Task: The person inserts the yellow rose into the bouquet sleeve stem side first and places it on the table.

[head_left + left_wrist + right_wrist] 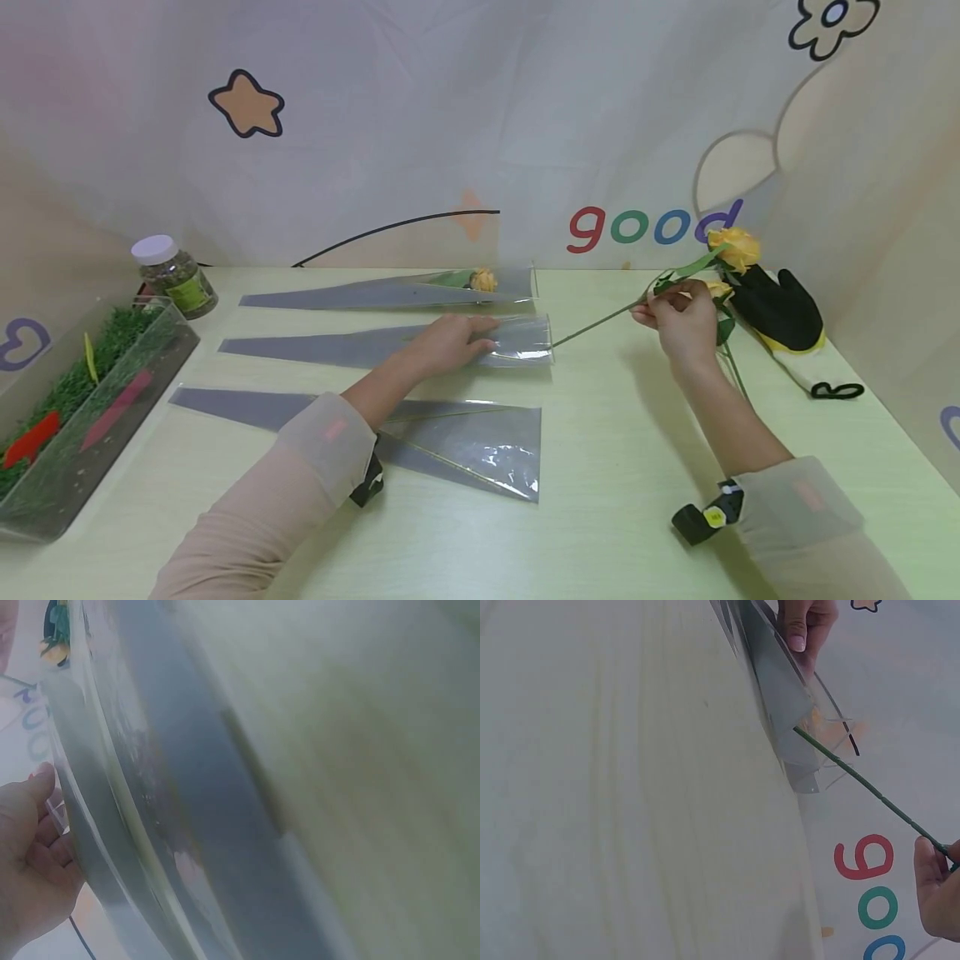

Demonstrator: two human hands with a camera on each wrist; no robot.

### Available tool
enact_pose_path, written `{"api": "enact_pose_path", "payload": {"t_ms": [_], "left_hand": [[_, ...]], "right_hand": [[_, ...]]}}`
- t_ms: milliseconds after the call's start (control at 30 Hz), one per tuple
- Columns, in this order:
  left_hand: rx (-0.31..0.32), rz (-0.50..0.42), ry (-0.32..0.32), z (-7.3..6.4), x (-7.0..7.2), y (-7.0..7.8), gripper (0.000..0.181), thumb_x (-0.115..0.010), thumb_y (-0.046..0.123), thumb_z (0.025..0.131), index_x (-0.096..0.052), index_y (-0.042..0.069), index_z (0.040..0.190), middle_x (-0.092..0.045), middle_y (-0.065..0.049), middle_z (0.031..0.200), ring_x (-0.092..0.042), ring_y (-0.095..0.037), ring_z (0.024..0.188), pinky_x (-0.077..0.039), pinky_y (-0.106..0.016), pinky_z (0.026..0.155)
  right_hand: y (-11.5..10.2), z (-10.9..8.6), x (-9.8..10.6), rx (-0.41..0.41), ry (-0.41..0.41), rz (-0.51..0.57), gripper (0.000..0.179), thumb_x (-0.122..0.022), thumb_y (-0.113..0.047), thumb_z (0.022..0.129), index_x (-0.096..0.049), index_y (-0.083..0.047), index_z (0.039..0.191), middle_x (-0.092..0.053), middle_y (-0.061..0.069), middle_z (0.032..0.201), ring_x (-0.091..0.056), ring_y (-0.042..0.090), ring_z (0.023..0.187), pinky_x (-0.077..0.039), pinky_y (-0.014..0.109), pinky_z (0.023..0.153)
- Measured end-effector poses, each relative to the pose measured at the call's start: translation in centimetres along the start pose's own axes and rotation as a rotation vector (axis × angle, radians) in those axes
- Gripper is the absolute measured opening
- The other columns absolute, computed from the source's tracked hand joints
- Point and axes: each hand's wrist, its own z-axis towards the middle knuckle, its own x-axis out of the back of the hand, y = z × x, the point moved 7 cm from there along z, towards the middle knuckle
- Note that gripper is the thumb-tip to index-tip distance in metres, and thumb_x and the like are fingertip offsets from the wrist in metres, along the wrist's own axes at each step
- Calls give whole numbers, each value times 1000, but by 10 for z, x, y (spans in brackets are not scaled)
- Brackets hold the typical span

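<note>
My right hand (686, 321) pinches the green stem (600, 322) of an artificial yellow rose (735, 248). The stem slants down leftward, and its tip is at the mouth of the middle flower sleeve (300, 350), a clear and grey plastic cone. My left hand (450, 342) grips that sleeve near its wide end; in the right wrist view the thumb (798, 641) lies against the film. Behind it lies another sleeve (322, 294) with a yellow rose (483, 280) inside. Nearest me is a flat third sleeve (495, 442), partly covered by my left forearm.
Another yellow rose (718, 290) lies partly behind my right hand, beside a black and white glove (783, 321). On the left stand a clear box (161, 350) with artificial grass and a jar (176, 279) with a pale lid. A printed cloth wall (390, 125) rises behind the table.
</note>
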Motion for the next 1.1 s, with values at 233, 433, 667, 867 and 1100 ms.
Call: {"api": "enact_pose_path", "payload": {"t_ms": [233,433,667,867,1100], "left_hand": [[19,10,-21,1,-3,0,44,-55,25,94,-49,6,134,-48,-7,135,-40,-24,127,-29,-35,106],[27,26,-30,0,-4,0,45,-54,26,95,-48,7,134,-46,-8,136,-38,-25,128,-28,-36,106],[34,26,-35,0,-4,0,45,-53,27,95,-47,8,135,-45,-8,137,-37,-24,129,-27,-35,107],[37,16,-30,0,-3,1,45,-54,27,95,-48,8,135,-44,-9,137,-37,-25,129,-27,-36,107],[34,19,-33,-1,-4,1,45,-54,27,95,-47,7,135,-45,-9,137,-37,-25,129,-28,-35,106]], "right_hand": [[1,-1,-8,17,-20,-31,19,-48,3,92,-37,-12,97,-50,11,89,-62,5,64,-52,17,66],[1,-1,-14,36,-13,-29,18,-49,4,91,-38,-9,97,-49,10,87,-61,5,63,-52,18,65],[5,-1,-20,18,-4,-29,20,-50,4,91,-37,-11,97,-48,10,88,-61,4,64,-52,18,66],[7,-2,-25,14,3,-37,20,-50,3,92,-37,-11,98,-49,10,89,-61,5,64,-52,18,67],[11,-3,-33,6,-6,-44,22,-50,1,92,-36,-7,107,-49,10,91,-61,5,64,-53,19,67]]}}
